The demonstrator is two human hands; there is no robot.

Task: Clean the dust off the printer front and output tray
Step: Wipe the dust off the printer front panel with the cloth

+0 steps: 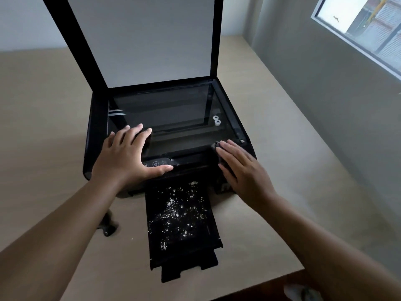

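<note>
A black printer (pixel 95 131) sits on a beige table with its scanner lid (pixel 143 40) raised upright. Its output tray (pixel 212 227) is pulled out toward me and is speckled with white dust. My left hand (pixel 128 157) lies flat, fingers spread, on the printer's front left corner, thumb beside the control panel (pixel 159 162). My right hand (pixel 243 170) presses a dark cloth (pixel 217 146) against the printer's front right corner; only a bit of the cloth shows past my fingertips.
A small dark crumpled thing (pixel 108 224) lies on the beige table (pixel 43 127) left of the tray. Two small white rings (pixel 216 120) rest on the scanner glass. A grey wall with a window (pixel 364 29) is at the right. The table's front edge runs close to the tray's end.
</note>
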